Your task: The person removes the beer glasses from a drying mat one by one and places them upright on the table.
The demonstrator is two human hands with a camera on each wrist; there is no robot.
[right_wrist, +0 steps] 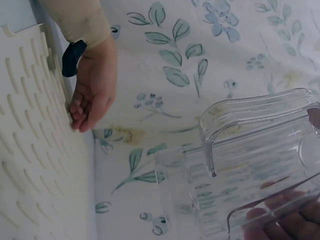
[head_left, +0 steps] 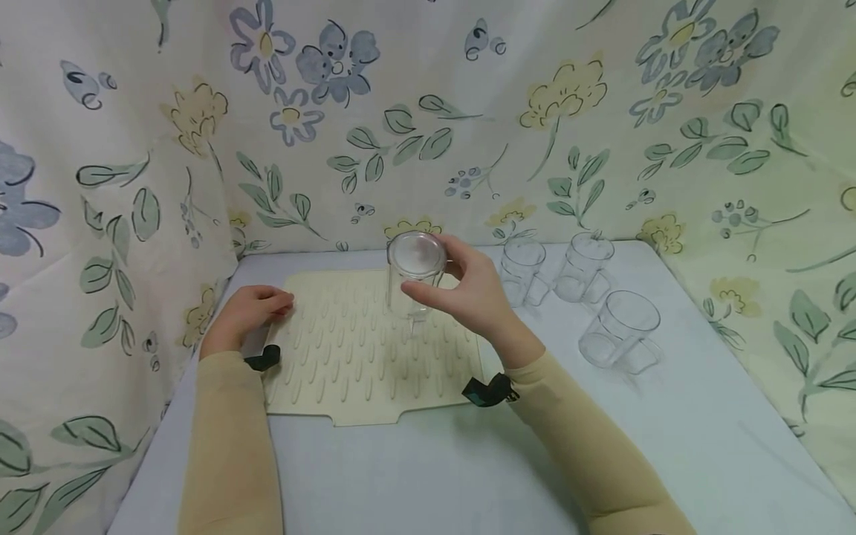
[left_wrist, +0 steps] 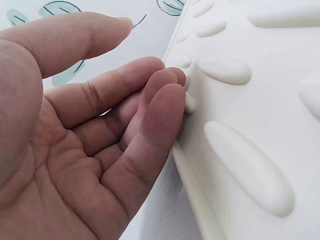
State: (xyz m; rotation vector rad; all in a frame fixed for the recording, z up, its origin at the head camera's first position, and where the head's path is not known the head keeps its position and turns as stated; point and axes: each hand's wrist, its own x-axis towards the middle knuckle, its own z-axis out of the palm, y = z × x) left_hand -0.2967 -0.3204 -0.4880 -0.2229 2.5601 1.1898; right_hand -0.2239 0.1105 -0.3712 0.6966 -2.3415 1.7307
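My right hand point(head_left: 475, 293) grips a clear glass mug point(head_left: 417, 256) above the right part of a cream drying mat point(head_left: 321, 371). The mug is turned upside down, its round base facing up toward the head camera. In the right wrist view the mug's handle point(right_wrist: 250, 107) stands out on the side away from the fingers point(right_wrist: 287, 217). My left hand point(head_left: 244, 316) is at the mat's left edge, thumb raised apart. In the left wrist view its loosely bent fingertips point(left_wrist: 165, 107) rest right at the mat's rim and hold nothing.
Right of the mat, three more clear glass mugs stand upright on the white table: one mug point(head_left: 523, 256) near the back, another mug point(head_left: 580, 271) beside it, and a mug point(head_left: 618, 331) nearer the front. A flowered cloth point(head_left: 428, 171) hangs behind and along the sides.
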